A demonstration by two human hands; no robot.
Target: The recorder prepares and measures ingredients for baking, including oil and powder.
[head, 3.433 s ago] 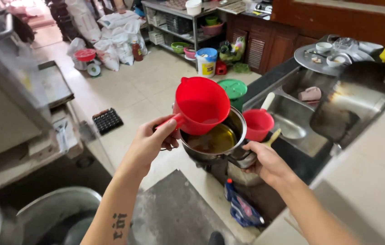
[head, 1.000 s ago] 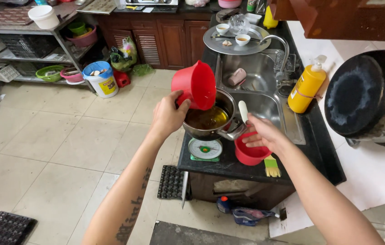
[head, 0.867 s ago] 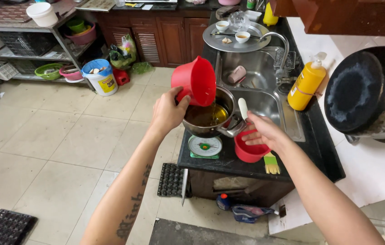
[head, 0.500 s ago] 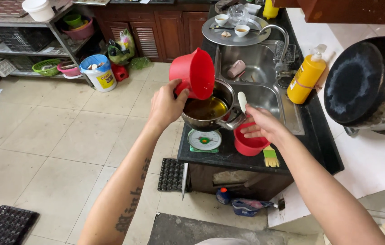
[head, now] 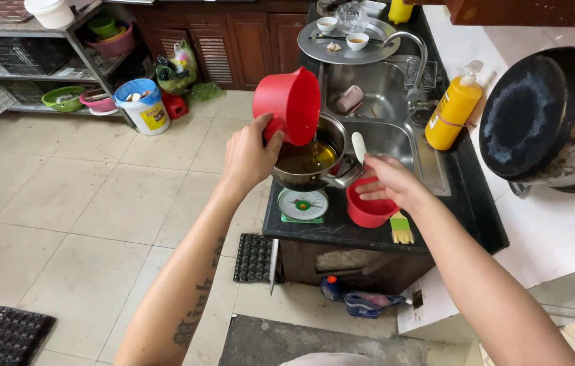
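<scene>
My left hand (head: pixel 250 154) grips a red plastic scoop (head: pixel 290 106) by its handle, tipped on its side over a steel pot (head: pixel 314 166). A thin stream of amber liquid runs from the scoop into the pot, which holds brownish-yellow liquid. The pot rests on a small kitchen scale (head: pixel 303 205) at the edge of the black counter (head: pixel 463 217). My right hand (head: pixel 389 180) rests on the rim of a red bowl (head: pixel 369 211) beside the pot, near a white utensil handle (head: pixel 358 145).
A steel sink (head: pixel 386 112) lies behind the pot, with a yellow pump bottle (head: pixel 455 112) to its right and a round tray of small bowls (head: pixel 348 42) beyond. A big blackened pot (head: pixel 545 125) stands at right. A bucket (head: pixel 142 106) and shelves stand on the tiled floor.
The view has swung round to face the counter from above. The scoop has tipped further over the pot and liquid now pours from it. My right hand stays at the red bowl.
</scene>
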